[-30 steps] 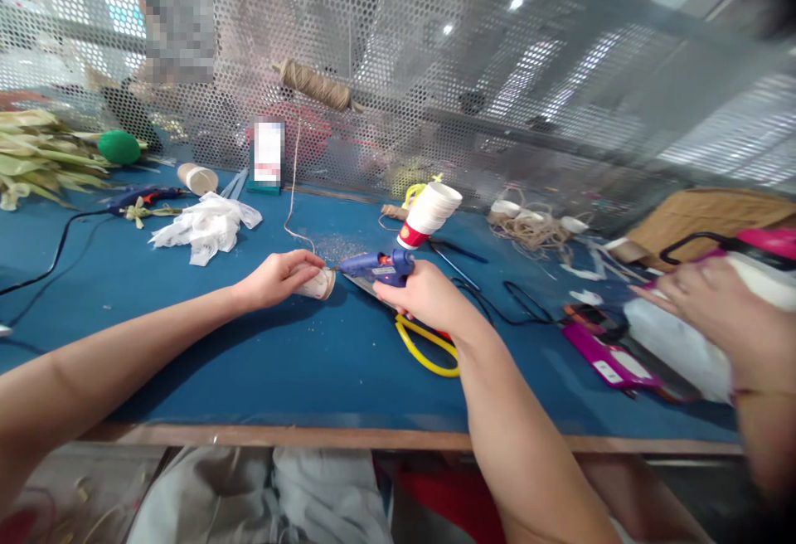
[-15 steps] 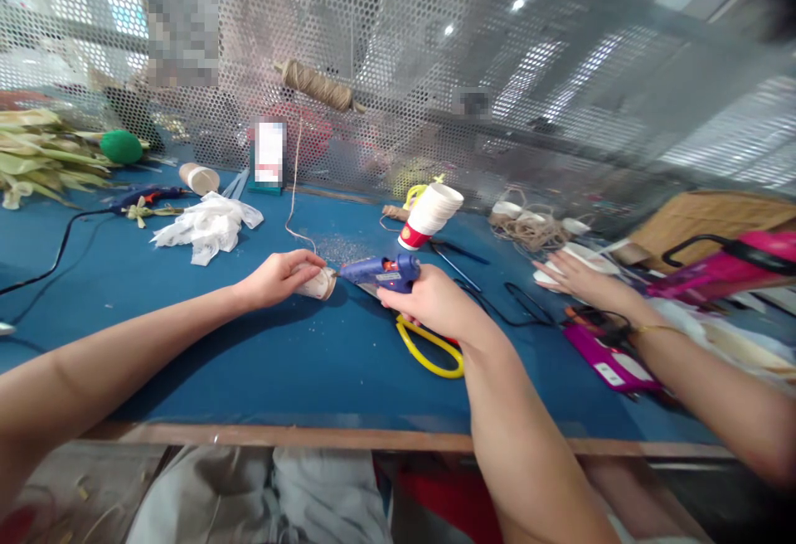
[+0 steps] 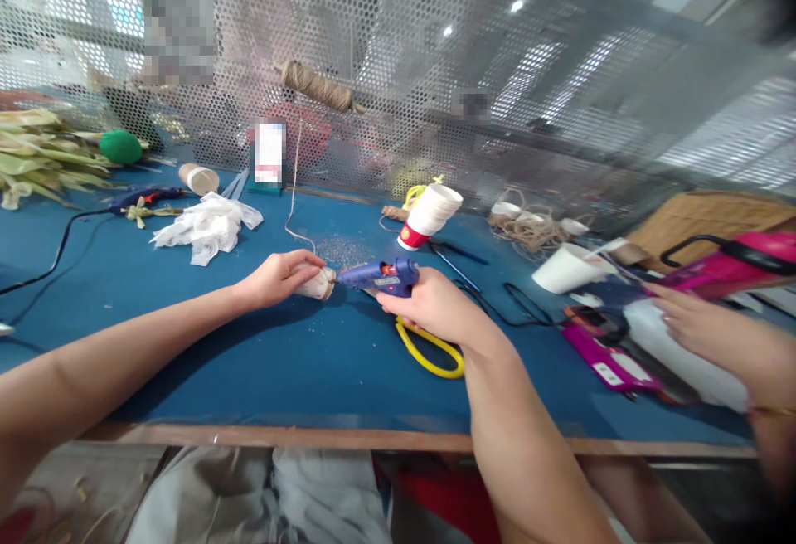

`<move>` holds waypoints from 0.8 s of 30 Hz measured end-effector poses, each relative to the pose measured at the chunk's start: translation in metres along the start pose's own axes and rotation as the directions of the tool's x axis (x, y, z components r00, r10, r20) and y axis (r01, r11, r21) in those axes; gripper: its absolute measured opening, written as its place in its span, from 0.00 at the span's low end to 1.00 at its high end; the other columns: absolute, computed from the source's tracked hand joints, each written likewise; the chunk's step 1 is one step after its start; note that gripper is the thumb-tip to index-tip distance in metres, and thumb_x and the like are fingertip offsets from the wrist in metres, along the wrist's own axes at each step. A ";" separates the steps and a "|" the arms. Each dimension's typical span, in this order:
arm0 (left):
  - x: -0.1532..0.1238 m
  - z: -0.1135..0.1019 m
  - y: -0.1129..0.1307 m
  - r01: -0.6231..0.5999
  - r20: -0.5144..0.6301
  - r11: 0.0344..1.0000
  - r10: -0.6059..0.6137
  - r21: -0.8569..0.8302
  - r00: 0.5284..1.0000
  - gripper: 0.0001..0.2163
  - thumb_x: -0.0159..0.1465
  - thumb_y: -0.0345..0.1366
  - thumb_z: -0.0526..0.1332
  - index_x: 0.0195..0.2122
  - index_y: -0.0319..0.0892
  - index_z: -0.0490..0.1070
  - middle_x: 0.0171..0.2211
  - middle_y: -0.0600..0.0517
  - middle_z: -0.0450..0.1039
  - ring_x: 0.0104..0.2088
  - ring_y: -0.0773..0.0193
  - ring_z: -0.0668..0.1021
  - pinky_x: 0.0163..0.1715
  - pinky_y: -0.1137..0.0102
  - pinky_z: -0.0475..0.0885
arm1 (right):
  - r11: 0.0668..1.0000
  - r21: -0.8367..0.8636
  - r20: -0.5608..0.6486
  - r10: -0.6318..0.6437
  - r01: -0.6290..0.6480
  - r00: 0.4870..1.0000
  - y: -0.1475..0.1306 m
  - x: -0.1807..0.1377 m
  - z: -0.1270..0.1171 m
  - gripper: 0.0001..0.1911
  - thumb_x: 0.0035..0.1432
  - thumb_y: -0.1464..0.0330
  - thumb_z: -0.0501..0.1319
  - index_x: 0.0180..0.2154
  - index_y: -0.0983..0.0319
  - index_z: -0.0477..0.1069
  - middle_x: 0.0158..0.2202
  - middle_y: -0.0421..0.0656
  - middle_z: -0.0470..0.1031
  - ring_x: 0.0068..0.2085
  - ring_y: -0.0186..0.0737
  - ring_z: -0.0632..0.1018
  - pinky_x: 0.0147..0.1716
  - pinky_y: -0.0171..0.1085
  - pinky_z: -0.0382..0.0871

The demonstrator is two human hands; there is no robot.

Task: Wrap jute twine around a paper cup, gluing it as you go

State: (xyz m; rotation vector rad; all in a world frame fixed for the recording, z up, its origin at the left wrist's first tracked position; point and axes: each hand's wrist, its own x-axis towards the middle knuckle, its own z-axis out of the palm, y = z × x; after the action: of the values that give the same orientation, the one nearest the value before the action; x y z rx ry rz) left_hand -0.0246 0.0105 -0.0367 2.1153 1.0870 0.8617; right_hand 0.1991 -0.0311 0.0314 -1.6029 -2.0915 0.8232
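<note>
My left hand (image 3: 281, 275) is wrapped over a small paper cup (image 3: 318, 285) lying on its side on the blue table. From the cup a thin twine (image 3: 291, 221) runs up toward a twine spool (image 3: 317, 86) on the perforated screen. In my right hand (image 3: 435, 303) is a blue glue gun (image 3: 382, 275). Its nozzle points left and meets the cup's edge, though whether it touches I cannot tell. Under my right hand lie yellow-handled scissors (image 3: 430, 353), partly hidden. A leaning stack of paper cups (image 3: 430, 216) stands behind the gun.
At right, another person's hand (image 3: 696, 320) is near a white cup (image 3: 569, 269), a magenta power strip (image 3: 613, 361) and a pink tool (image 3: 734, 262). Left lie crumpled white plastic (image 3: 208, 225), a second glue gun (image 3: 149, 197) with its cord, and dried husks (image 3: 43, 154).
The other person's hand has drawn back to the right, off the white cup, which now stands uncovered. My hands, the small cup and the glue gun have barely moved.
</note>
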 end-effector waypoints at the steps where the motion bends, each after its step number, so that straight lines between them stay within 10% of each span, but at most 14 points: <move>1: 0.000 0.000 0.000 -0.005 0.001 1.000 0.005 0.005 1.000 0.17 0.60 0.43 0.48 0.42 0.38 0.67 0.34 0.50 0.73 0.31 0.65 0.72 0.33 0.72 0.67 | 1.000 0.011 -0.009 0.004 -0.004 1.000 0.001 0.000 0.000 0.08 0.45 0.65 0.57 0.21 0.62 0.61 0.14 0.35 0.63 0.16 0.29 0.64 0.17 0.30 0.59; 24: 0.000 0.000 0.000 -0.038 0.008 0.999 0.038 0.026 0.999 0.16 0.60 0.43 0.48 0.42 0.38 0.66 0.34 0.50 0.72 0.31 0.66 0.72 0.33 0.72 0.67 | 0.998 0.059 -0.042 0.011 -0.009 0.999 0.004 0.005 0.002 0.11 0.45 0.62 0.57 0.22 0.63 0.63 0.15 0.37 0.64 0.16 0.29 0.64 0.15 0.29 0.59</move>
State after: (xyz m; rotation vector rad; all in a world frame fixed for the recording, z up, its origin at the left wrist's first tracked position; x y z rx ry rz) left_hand -0.0249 0.0103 -0.0372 2.1650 1.0633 0.8613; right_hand 0.1994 -0.0259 0.0264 -1.5872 -2.0127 0.8393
